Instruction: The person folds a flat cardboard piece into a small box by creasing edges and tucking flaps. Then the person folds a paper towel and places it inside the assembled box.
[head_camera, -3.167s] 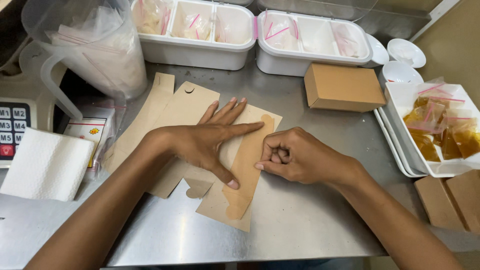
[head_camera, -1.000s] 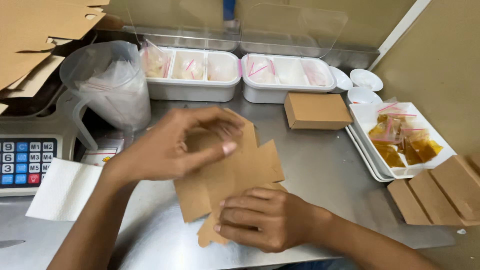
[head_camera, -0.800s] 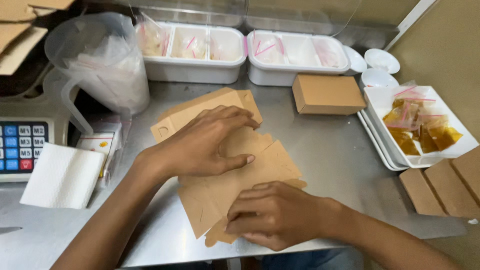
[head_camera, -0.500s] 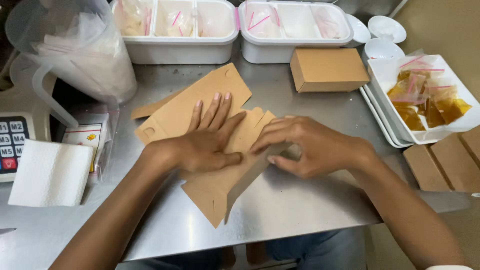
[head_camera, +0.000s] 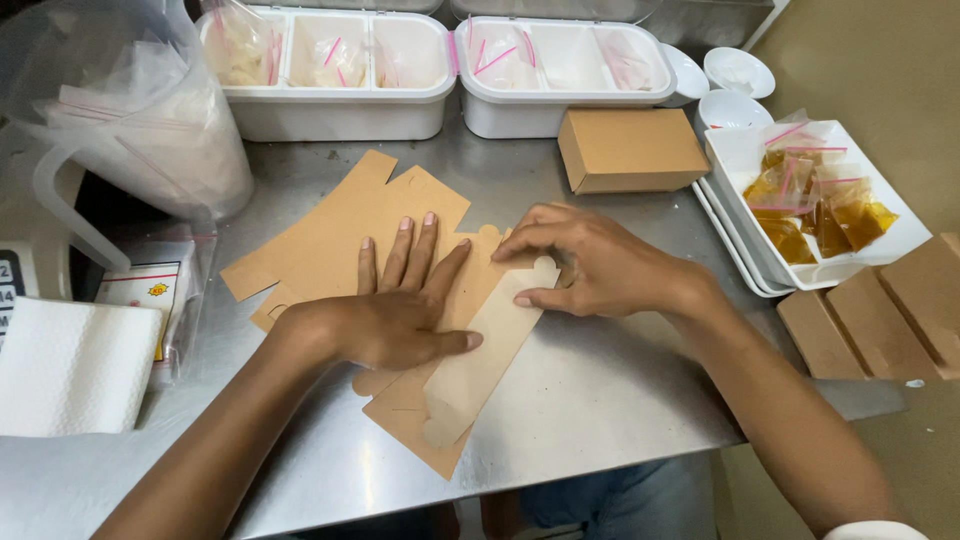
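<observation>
A: Two hands on one flat cardboard blank (head_camera: 440, 390), lying directly under them on the steel table (head_camera: 600, 400).

B: Handling?

A: Looks light, thin, stiff except at creases; best held by flap edges.

B: Pose?

A: Left hand (head_camera: 395, 315) palm down, fingers spread, pressing flat. Right hand (head_camera: 585, 265) just beside, fingers curled, pinching the folded flap (head_camera: 490, 350). Folded box (head_camera: 630, 150) beyond the right hand.

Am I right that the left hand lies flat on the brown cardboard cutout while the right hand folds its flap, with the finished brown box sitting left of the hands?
Not quite: the head view shows the finished brown box behind the right hand, not left. The left hand does lie flat on the cardboard cutout.
</observation>
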